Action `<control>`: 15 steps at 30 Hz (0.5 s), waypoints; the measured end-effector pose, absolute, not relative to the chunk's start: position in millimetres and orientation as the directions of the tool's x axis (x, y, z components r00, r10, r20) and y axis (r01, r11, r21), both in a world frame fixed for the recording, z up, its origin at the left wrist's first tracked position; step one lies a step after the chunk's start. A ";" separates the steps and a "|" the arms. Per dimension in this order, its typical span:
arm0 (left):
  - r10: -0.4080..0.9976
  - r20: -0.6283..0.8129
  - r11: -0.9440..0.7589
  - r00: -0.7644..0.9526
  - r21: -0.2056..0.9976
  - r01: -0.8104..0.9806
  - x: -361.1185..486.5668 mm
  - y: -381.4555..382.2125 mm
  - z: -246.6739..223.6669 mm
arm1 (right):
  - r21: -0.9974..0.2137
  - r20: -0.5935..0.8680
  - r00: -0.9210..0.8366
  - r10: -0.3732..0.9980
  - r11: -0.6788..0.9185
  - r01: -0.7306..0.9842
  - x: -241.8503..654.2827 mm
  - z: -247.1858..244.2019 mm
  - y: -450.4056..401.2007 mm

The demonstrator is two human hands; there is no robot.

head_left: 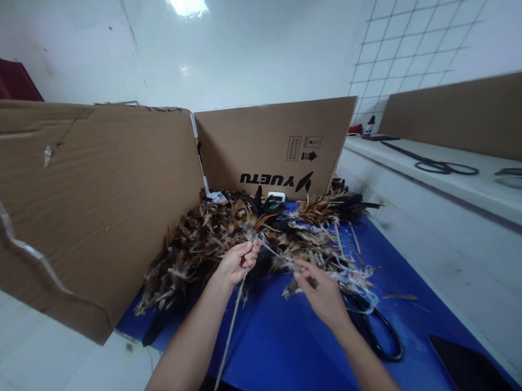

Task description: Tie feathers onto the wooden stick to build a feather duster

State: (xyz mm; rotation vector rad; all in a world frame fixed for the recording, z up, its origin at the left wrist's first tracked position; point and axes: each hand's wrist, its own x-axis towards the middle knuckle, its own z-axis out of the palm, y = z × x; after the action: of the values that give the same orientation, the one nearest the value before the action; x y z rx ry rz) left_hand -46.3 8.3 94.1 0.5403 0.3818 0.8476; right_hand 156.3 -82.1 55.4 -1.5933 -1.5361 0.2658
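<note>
Near the middle of the view, my left hand (239, 262) is closed around the base of a small feather bunch (256, 221). A thin pale stick (231, 327) runs down from that fist toward the bottom edge. Between my hands stretches a thin whitish strip (273, 252), whose right end meets the fingertips of my right hand (320, 287). Behind and around both hands lies a large heap of brown, black and cream feathers (198, 239) on the blue table (281, 335).
Black-handled scissors (382, 333) lie right of my right hand, with a dark flat object (473, 372) beyond. Cardboard panels (91, 211) stand left and behind. Another pair of scissors (435, 164) rests on the white ledge (495, 191).
</note>
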 end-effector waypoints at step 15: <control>0.800 -0.079 0.531 0.595 0.557 -0.639 -55.8 28.1 76.6 | -0.898 0.174 0.340 0.924 0.007 0.440 262.1 96.1 -105.8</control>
State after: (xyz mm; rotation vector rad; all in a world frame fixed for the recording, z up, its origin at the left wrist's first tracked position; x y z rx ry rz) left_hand -55.8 28.1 76.6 0.5124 0.3462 0.8786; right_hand 262.1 -105.8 96.1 -1.6043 -1.2597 0.6062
